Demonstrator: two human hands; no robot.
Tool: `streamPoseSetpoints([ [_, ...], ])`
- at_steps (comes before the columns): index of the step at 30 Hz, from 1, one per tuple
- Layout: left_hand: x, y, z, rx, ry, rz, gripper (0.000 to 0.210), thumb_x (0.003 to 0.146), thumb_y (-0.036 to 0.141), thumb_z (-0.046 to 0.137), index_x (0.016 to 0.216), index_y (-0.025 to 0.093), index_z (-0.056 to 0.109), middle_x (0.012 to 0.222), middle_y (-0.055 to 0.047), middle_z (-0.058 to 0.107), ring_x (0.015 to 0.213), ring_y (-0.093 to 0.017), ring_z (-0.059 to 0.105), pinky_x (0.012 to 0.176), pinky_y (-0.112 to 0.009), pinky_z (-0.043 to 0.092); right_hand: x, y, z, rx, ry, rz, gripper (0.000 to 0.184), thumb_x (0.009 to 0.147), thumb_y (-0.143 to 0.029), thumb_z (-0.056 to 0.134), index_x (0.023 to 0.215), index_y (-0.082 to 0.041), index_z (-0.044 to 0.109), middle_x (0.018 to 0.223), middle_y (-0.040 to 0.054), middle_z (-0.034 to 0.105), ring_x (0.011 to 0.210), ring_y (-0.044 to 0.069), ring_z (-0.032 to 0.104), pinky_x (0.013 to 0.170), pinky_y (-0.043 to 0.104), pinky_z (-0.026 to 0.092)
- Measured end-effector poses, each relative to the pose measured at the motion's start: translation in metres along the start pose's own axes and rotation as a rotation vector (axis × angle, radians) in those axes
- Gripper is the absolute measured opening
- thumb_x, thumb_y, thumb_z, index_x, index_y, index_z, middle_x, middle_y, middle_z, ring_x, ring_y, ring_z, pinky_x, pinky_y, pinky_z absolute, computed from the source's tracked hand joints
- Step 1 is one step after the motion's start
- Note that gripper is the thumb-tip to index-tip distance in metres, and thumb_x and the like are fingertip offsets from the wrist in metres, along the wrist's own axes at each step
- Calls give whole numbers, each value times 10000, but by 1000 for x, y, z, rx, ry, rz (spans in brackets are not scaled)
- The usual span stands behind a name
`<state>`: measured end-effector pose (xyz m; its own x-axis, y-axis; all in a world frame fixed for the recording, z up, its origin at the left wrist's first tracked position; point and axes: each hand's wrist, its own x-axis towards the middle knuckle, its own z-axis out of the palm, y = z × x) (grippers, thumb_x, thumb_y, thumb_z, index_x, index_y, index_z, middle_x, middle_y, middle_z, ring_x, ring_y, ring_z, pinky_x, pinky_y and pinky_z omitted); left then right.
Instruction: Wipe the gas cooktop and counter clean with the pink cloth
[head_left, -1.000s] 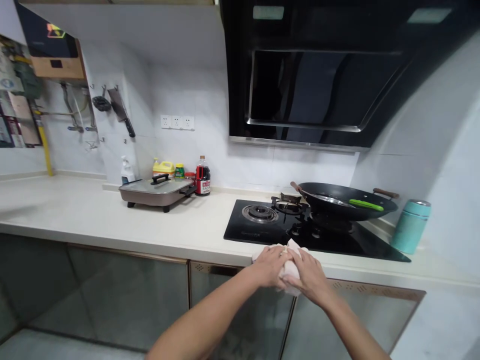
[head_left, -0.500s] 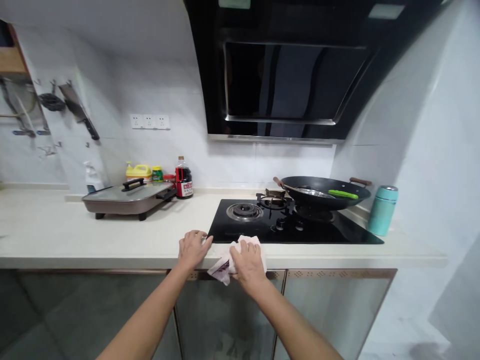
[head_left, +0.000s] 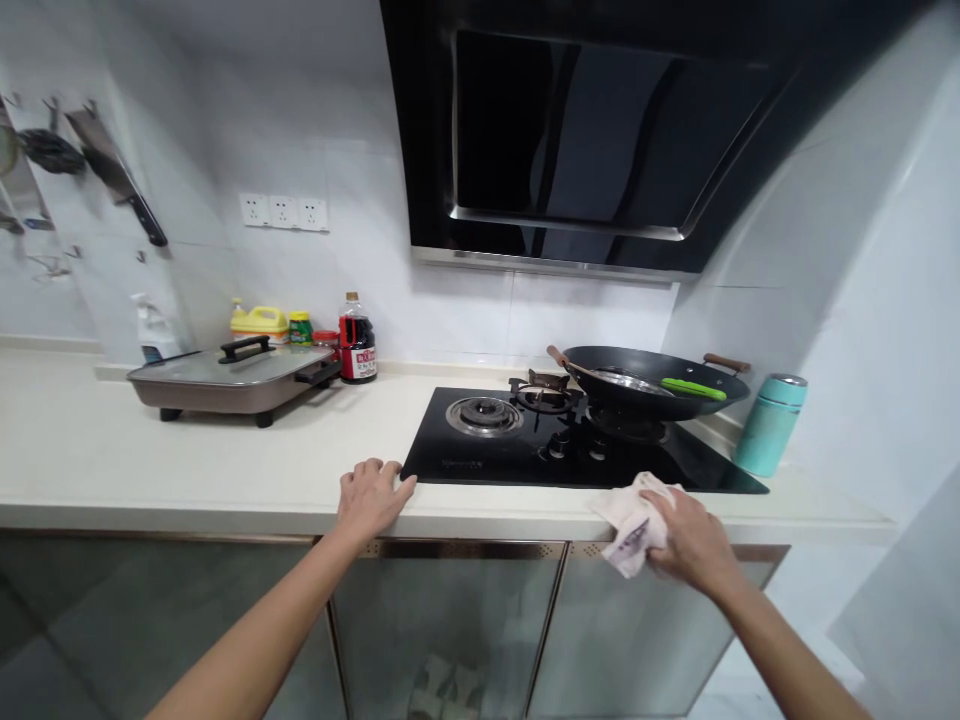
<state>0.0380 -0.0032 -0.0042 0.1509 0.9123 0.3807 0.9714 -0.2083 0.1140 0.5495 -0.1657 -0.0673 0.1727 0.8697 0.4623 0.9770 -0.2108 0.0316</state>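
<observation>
We've our R hand (head_left: 690, 538) clamped on the pale pink cloth (head_left: 628, 515) at the tabletop's (head_left: 247, 455) front edge, by the gas hob's (head_left: 514, 460) R half, its loose end drooping L, our L hand (head_left: 370, 498) well apart, fingers spread, nr the hob's front-L corner.

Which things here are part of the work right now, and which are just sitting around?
In use:
pale cloth, in the right hand
countertop, under the left hand

Just there:
wok
turquoise flask
lidded pan
dark bottle
hanging cleaver
</observation>
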Motion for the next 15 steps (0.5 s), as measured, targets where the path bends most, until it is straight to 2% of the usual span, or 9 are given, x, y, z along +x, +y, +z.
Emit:
streamPoseSetpoints([
  [3, 0, 1, 0, 20, -4, 7, 491, 975, 529, 459, 1257, 198, 687, 1231, -160, 647, 1188, -329, 553, 998, -447, 383, 6, 39, -1, -33, -104, 66, 766, 704, -308, 708, 1448, -289, 527, 1497, 131, 479, 1325, 357, 497, 999, 478, 452],
  [5, 0, 2, 1, 26, -1, 8, 495, 974, 527, 460, 1255, 186, 683, 1227, -167, 641, 1180, -338, 553, 987, -450, 386, 8, 43, -5, -55, -149, 85, 749, 717, -296, 695, 1447, -286, 530, 1466, 133, 506, 1268, 345, 535, 967, 458, 461],
  [7, -1, 4, 1, 28, 7, 12, 504, 975, 527, 455, 1252, 171, 680, 1222, -176, 638, 1168, -346, 553, 980, -456, 387, 7, 32, -10, -107, -143, 88, 691, 749, -237, 654, 1431, -277, 549, 1430, 139, 536, 1234, 336, 552, 961, 449, 449],
  [10, -2, 6, 1, 27, 10, 20, 512, 972, 525, 455, 1254, 157, 674, 1222, -188, 634, 1157, -350, 548, 976, -459, 384, 0, -1, -19, -150, -98, 50, 583, 804, -144, 557, 1372, -266, 601, 1353, 135, 593, 1189, 318, 567, 935, 422, 433],
  [13, -2, 5, 2, 32, 12, 23, 504, 970, 514, 457, 1249, 154, 672, 1220, -192, 632, 1158, -349, 542, 974, -456, 381, 1, -28, -31, -43, -118, -34, 487, 825, -147, 516, 1277, -267, 654, 1238, 108, 650, 1100, 286, 593, 880, 374, 431],
  [15, -2, 4, 3, 38, 20, 25, 494, 971, 510, 452, 1235, 159, 677, 1207, -186, 633, 1148, -343, 546, 969, -451, 383, 12, -33, -41, 96, -144, -25, 438, 829, -160, 489, 1210, -275, 670, 1172, 76, 673, 1048, 248, 617, 851, 337, 436],
])
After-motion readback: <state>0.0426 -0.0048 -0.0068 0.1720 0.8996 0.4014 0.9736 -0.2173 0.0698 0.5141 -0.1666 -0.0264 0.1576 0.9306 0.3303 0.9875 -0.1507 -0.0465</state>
